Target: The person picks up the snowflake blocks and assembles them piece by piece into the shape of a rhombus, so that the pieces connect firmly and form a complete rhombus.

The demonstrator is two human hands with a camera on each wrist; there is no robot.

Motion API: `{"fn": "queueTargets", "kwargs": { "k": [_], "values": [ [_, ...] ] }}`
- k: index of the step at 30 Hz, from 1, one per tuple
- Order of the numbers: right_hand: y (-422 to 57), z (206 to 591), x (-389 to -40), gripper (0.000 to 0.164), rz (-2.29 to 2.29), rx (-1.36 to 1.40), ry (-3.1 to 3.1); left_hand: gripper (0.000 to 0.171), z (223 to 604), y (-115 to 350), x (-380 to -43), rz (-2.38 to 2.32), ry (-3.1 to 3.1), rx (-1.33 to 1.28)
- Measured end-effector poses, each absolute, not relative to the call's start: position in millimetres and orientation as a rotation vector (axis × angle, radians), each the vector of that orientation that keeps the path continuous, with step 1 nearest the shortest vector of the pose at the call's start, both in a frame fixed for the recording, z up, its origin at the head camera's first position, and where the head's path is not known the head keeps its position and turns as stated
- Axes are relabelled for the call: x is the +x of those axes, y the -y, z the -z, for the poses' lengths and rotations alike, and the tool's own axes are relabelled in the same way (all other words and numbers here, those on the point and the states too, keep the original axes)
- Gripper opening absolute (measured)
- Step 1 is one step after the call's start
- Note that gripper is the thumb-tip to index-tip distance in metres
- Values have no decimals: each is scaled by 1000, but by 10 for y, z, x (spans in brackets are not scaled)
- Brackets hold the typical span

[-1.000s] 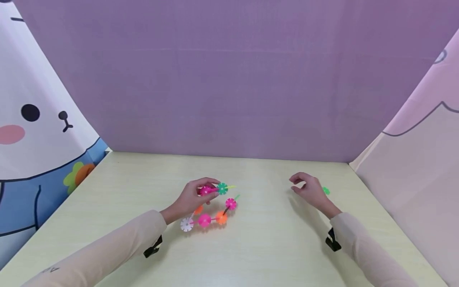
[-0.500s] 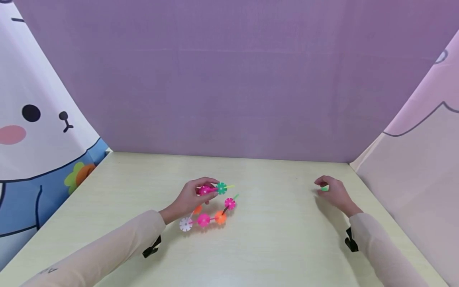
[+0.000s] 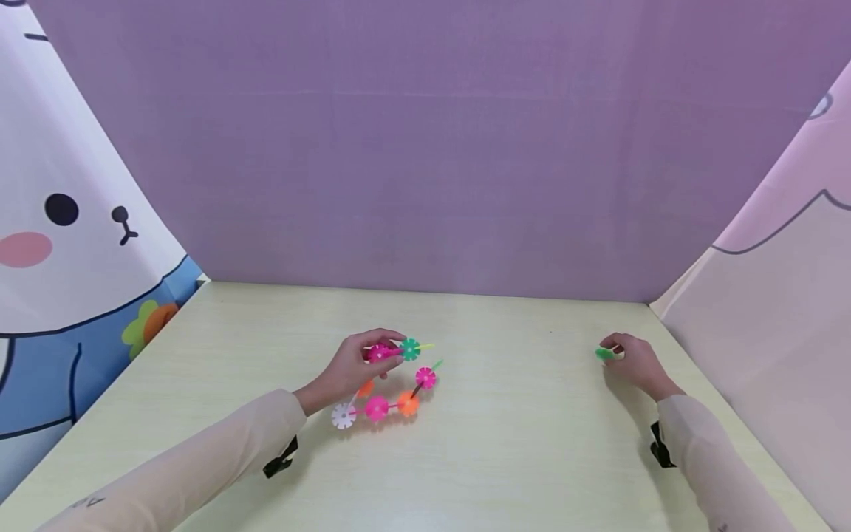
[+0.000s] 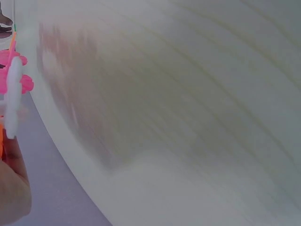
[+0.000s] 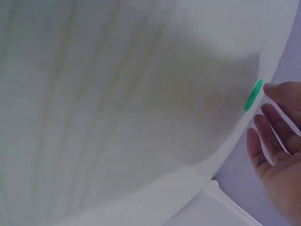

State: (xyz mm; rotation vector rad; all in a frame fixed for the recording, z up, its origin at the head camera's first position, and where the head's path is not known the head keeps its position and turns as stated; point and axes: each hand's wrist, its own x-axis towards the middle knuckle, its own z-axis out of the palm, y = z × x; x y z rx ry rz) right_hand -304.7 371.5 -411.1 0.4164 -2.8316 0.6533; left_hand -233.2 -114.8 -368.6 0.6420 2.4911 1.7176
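My left hand [image 3: 352, 366] grips one end of a chain of colourful notched plastic snowflake discs. Between its fingers is a pink disc [image 3: 379, 353], joined to a green disc [image 3: 409, 349] with a yellow one edge-on beyond. The chain curves below through a white disc [image 3: 343, 415], a pink disc, an orange disc [image 3: 408, 403] and another pink disc [image 3: 426, 377]. At the left wrist view's edge, part of the chain and hand show. My right hand [image 3: 640, 363] reaches to a loose green disc [image 5: 253, 95], fingertips right at its edge and fingers loosely bent.
A pale wood-grain table [image 3: 505, 443] lies under both hands. Behind it rises a purple cloth [image 3: 425, 148]. Printed cloth panels stand at the left [image 3: 80, 244] and right sides.
My right hand has moved right across the table to the loose green disc, passing over it. My left hand keeps its grip on the chain, almost still.
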Motion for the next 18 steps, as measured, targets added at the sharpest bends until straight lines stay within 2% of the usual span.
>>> {"fn": "queueTargets", "kwargs": {
  "k": [18],
  "values": [
    [-3746, 4180, -3129, 27, -621, 404, 2888, 33, 3678, 1179, -2328, -1707, -2505, 650]
  ]
}}
